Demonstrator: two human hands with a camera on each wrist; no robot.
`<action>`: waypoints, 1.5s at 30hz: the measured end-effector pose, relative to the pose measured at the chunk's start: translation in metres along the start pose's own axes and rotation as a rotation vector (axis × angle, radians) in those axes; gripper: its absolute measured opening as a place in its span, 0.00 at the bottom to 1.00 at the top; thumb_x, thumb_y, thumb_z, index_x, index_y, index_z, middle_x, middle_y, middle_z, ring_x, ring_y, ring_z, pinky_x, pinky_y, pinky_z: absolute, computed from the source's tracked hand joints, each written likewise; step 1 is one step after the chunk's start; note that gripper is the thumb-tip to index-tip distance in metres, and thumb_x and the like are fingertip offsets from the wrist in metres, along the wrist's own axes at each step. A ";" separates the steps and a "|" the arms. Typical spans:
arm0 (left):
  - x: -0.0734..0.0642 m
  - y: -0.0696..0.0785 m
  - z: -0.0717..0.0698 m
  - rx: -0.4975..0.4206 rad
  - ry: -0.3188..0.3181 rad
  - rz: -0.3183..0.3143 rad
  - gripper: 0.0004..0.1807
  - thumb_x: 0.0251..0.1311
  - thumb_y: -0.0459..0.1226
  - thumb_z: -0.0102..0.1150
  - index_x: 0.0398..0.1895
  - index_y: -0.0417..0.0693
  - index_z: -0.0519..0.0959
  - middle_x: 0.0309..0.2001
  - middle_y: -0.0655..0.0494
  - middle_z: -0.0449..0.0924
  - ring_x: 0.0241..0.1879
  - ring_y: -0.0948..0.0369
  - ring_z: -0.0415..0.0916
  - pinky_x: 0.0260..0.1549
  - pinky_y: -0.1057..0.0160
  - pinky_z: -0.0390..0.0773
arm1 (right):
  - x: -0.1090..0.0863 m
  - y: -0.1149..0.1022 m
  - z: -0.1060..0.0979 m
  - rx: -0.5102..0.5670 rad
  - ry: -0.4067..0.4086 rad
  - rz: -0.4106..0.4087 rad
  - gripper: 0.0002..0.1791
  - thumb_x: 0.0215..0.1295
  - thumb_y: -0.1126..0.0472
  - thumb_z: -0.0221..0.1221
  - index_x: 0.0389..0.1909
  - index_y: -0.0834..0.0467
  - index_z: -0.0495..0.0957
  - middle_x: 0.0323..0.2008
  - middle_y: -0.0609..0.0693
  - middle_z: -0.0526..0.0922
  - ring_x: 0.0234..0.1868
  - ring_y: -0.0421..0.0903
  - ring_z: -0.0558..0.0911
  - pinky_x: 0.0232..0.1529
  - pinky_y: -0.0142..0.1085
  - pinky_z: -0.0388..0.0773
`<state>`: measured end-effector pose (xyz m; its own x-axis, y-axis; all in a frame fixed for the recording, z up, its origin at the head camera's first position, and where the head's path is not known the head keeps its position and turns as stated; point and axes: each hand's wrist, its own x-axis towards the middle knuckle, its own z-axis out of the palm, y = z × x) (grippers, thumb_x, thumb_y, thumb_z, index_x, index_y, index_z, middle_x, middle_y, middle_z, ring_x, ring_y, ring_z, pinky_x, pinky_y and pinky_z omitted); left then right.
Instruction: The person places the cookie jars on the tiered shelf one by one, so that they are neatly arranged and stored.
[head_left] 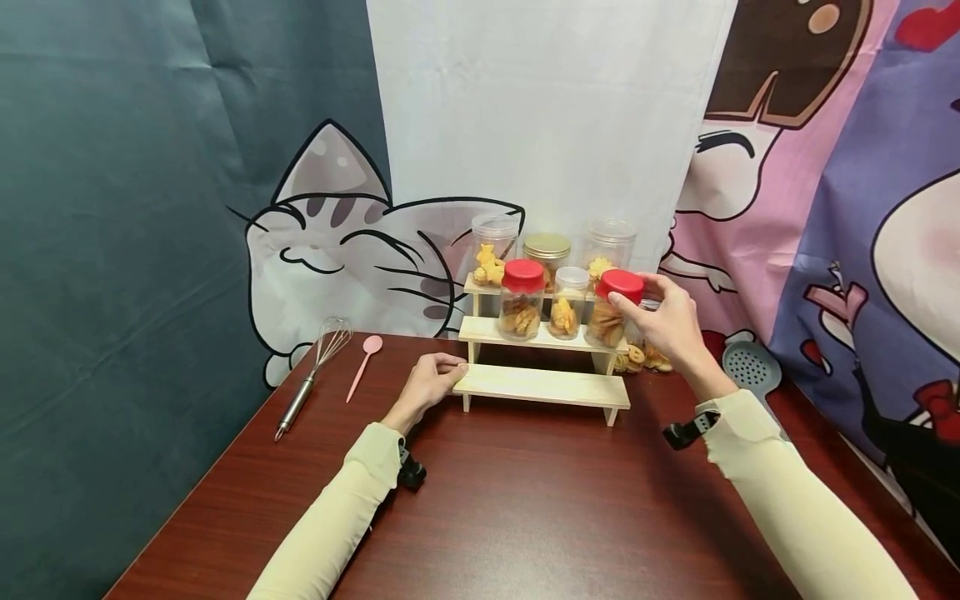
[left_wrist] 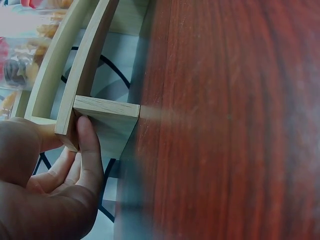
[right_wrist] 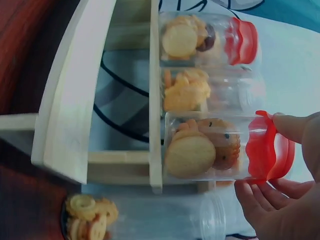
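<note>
A three-step wooden rack (head_left: 542, 383) stands on the table. My left hand (head_left: 429, 383) pinches the left end of its lowest step; in the left wrist view the thumb is on one side of the board and fingers (left_wrist: 89, 155) beneath. My right hand (head_left: 670, 321) grips the red lid of a cookie jar (head_left: 604, 323) at the right end of the middle step. The right wrist view shows the jar's base at the step, thumb and fingers on opposite sides of the lid (right_wrist: 270, 147). Beside it are a small clear-lidded jar (head_left: 564, 317) and another red-lidded jar (head_left: 521, 312).
On the top step stand a gold-lidded jar (head_left: 547, 247) and two clear jars, one at left (head_left: 491, 265). Clear jars with cookies (right_wrist: 92, 215) stand right of the rack. A whisk (head_left: 303, 396) and pink spoon (head_left: 363, 367) lie left; a grey slotted utensil (head_left: 752, 367) lies right.
</note>
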<state>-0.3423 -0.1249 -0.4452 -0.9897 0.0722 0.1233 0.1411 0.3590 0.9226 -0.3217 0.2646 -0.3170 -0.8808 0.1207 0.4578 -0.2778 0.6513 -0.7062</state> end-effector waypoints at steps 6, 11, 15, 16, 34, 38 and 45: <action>0.000 0.002 0.001 -0.016 -0.006 -0.004 0.15 0.73 0.38 0.68 0.55 0.38 0.88 0.49 0.40 0.91 0.40 0.63 0.85 0.37 0.72 0.81 | 0.002 -0.006 0.015 0.028 -0.006 -0.008 0.43 0.67 0.37 0.72 0.75 0.57 0.74 0.66 0.61 0.84 0.67 0.56 0.82 0.67 0.52 0.77; 0.001 0.002 0.001 -0.011 -0.003 -0.001 0.15 0.72 0.38 0.68 0.55 0.38 0.88 0.49 0.41 0.91 0.37 0.65 0.83 0.36 0.72 0.80 | 0.003 -0.013 0.026 0.059 -0.008 -0.039 0.41 0.69 0.43 0.73 0.75 0.62 0.74 0.64 0.64 0.85 0.66 0.58 0.83 0.66 0.55 0.81; 0.001 0.002 0.000 -0.007 -0.001 -0.003 0.15 0.72 0.38 0.69 0.55 0.38 0.88 0.49 0.41 0.91 0.38 0.66 0.83 0.36 0.73 0.80 | 0.004 -0.016 0.032 0.059 0.004 -0.051 0.41 0.70 0.45 0.73 0.75 0.63 0.73 0.63 0.65 0.85 0.65 0.57 0.84 0.65 0.53 0.83; 0.001 0.002 0.000 -0.007 -0.001 -0.004 0.15 0.72 0.38 0.68 0.55 0.38 0.88 0.50 0.40 0.91 0.38 0.66 0.83 0.36 0.73 0.80 | 0.004 -0.016 0.033 0.056 0.007 -0.055 0.41 0.70 0.45 0.73 0.75 0.64 0.73 0.63 0.65 0.85 0.65 0.58 0.84 0.64 0.52 0.84; 0.003 0.001 0.000 0.009 0.002 -0.005 0.16 0.72 0.39 0.69 0.57 0.40 0.88 0.51 0.42 0.91 0.44 0.62 0.85 0.39 0.73 0.80 | 0.008 -0.013 0.047 0.042 0.055 -0.086 0.40 0.68 0.47 0.75 0.75 0.61 0.74 0.63 0.62 0.87 0.63 0.56 0.87 0.62 0.49 0.85; 0.002 0.000 0.000 -0.002 -0.004 -0.006 0.16 0.72 0.39 0.69 0.56 0.39 0.88 0.50 0.41 0.91 0.40 0.65 0.84 0.38 0.73 0.80 | 0.004 -0.012 0.043 0.086 0.025 -0.090 0.41 0.68 0.49 0.75 0.75 0.62 0.73 0.64 0.64 0.86 0.65 0.57 0.86 0.64 0.49 0.84; 0.002 0.000 -0.001 0.008 -0.007 0.001 0.16 0.73 0.39 0.69 0.56 0.39 0.88 0.51 0.41 0.91 0.44 0.62 0.85 0.39 0.74 0.79 | 0.000 0.000 0.028 0.182 0.043 -0.092 0.37 0.70 0.49 0.73 0.73 0.63 0.75 0.65 0.65 0.84 0.64 0.60 0.85 0.66 0.46 0.83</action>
<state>-0.3440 -0.1260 -0.4443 -0.9895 0.0786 0.1216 0.1421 0.3668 0.9194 -0.3322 0.2436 -0.3319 -0.8326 0.1016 0.5445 -0.4242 0.5152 -0.7447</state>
